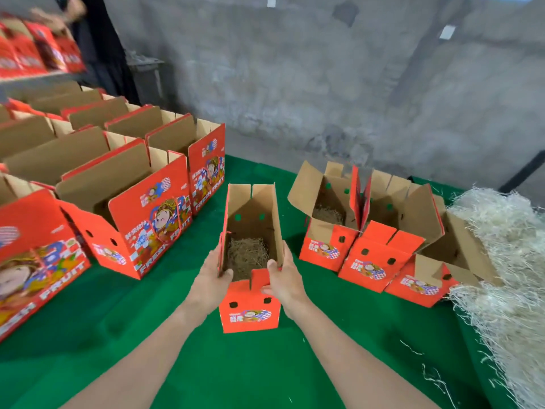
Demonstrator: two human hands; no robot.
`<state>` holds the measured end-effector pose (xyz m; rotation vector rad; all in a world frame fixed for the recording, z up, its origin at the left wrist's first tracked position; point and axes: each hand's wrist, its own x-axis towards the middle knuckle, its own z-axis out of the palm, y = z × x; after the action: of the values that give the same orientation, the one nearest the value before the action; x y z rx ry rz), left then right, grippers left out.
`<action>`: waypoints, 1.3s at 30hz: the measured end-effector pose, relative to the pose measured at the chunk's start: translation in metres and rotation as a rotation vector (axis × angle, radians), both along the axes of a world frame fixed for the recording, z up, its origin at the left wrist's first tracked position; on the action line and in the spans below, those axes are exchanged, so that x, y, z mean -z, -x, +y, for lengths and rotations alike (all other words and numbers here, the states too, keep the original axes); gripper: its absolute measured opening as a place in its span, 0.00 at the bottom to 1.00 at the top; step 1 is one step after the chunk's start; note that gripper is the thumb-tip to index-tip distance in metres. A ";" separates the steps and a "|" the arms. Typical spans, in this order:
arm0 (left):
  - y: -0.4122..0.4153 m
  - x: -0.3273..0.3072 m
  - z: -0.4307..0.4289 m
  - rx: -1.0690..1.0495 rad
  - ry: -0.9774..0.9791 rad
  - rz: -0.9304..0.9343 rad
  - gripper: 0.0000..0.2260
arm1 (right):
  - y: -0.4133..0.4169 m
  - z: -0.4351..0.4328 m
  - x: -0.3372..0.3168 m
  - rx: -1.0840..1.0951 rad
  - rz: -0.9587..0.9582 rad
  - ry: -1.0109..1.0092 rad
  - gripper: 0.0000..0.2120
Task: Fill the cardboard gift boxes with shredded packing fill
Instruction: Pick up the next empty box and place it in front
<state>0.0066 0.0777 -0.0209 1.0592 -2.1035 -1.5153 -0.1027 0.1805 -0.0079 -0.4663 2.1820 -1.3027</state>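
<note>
One narrow red gift box (249, 308) was held upright at the centre of the green table (250, 373), top flaps open, brown inside. Its side walls were gripped by the left hand (211, 278) and right hand (284, 278). Its bottom was covered by shredded fill (247, 255).

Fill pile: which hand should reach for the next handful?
Right, probably. The fill pile lies to the right, nearer the right hand; the left hand would have to cross the held box. Both grip it now.

A green-covered bench (206, 364) stands before a rough grey concrete wall (295, 69), with a dark-clothed person (97, 39) beyond its far left corner.
</note>
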 end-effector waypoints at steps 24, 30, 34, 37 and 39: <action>0.206 0.005 -0.177 0.063 0.006 0.029 0.20 | 0.172 -0.143 -0.012 -0.307 1.047 -0.872 0.12; 0.260 -0.005 -0.142 0.372 -0.242 0.175 0.19 | 0.200 -0.135 0.002 -0.283 1.205 -0.824 0.34; 0.270 -0.005 -0.141 0.276 -0.417 0.241 0.18 | 0.212 -0.143 0.003 -0.374 1.016 -0.934 0.37; 0.258 -0.007 -0.146 0.276 -0.336 0.188 0.18 | 0.221 -0.151 0.000 -0.344 1.027 -0.938 0.33; 0.245 -0.013 -0.144 0.320 -0.296 0.174 0.17 | 0.228 -0.154 -0.001 -0.314 0.996 -0.892 0.30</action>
<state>-0.2381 -0.0668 -0.0084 0.6662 -2.0410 -2.0411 -0.3304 0.0266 -0.0066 -1.1496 2.9530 0.2515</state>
